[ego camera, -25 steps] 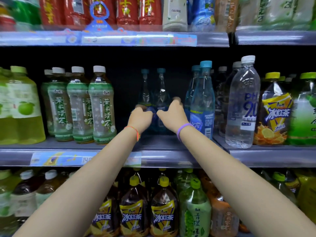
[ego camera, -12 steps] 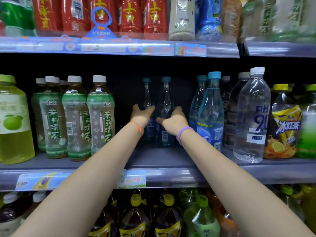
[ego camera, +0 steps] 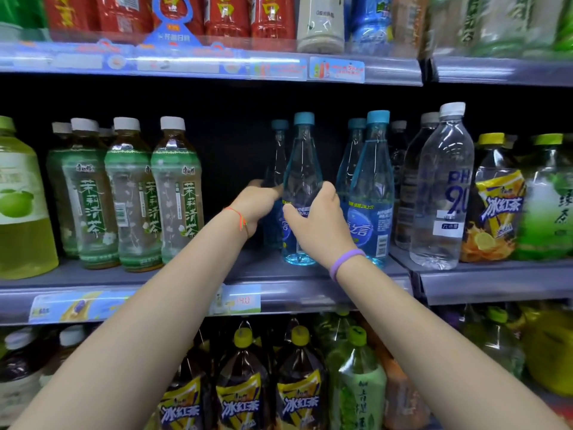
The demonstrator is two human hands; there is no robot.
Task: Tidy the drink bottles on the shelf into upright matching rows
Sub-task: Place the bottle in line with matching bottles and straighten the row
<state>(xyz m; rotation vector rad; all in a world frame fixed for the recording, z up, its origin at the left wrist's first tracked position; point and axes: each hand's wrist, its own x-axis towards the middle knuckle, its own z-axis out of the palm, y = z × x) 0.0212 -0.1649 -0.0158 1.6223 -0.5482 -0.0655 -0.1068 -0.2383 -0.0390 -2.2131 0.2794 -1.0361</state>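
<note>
Both arms reach in over the middle shelf [ego camera: 198, 276], and the two hands meet at a pair of slim blue bottles. The right hand [ego camera: 319, 220] is wrapped around the front blue bottle [ego camera: 302, 178], thumb across its label and fingers curled round the far side; the bottle stands upright with its base on the shelf, close to the front edge. The left hand [ego camera: 255, 203] is closed around the second blue bottle [ego camera: 277, 159], which stands upright just behind and to the left of the first — only its neck, teal cap and a strip of its dark lower body show past the hand. A thin orange cord [ego camera: 240, 218] circles the left wrist and a purple band [ego camera: 344, 262] the right. Just to the right stand two more blue bottles [ego camera: 370, 193] of the same kind, one behind the other, the front one nearly touching the right hand's knuckles. Beyond them are clear water bottles [ego camera: 443, 187] with white caps, then yellow-capped iced tea bottles [ego camera: 499, 200]. To the left, across a dark gap in the row, stand upright green-labelled jasmine tea bottles [ego camera: 176, 193] with white caps, and past them a large pale green apple drink bottle [ego camera: 18, 203]. Red bottles [ego camera: 226, 13] line the shelf above, blurred.
</note>
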